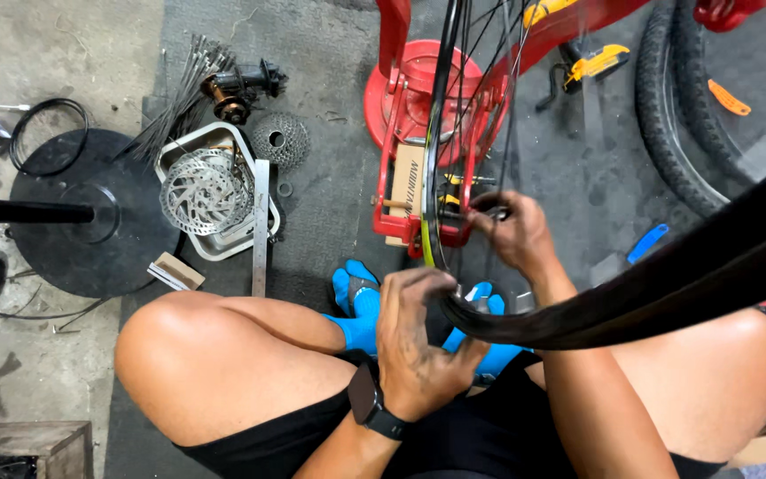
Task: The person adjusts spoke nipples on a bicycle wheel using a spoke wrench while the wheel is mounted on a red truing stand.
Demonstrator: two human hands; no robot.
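I sit cross-legged on the floor in front of a bicycle wheel (pixel 443 115) standing upright in a red truing stand (pixel 392 133). My left hand (pixel 418 346), with a black watch on the wrist, grips the end of a black rubber tyre or inner tube (pixel 667 284) that sweeps off to the right edge. My right hand (pixel 511 231) reaches to the bottom of the wheel rim, fingers pinched around a small dark part among the spokes. What exactly the fingers hold is too small to tell. Blue socks (pixel 361 310) show between my knees.
A metal tray (pixel 223 244) holds a brake disc rotor (pixel 204 191). Beside it lie a cassette (pixel 279 139), a hub (pixel 237 89), a bundle of spokes (pixel 179 80) and a steel ruler (pixel 261 226). A round black stand base (pixel 90 213) sits left. Another tyre (pixel 676 106) lies upper right.
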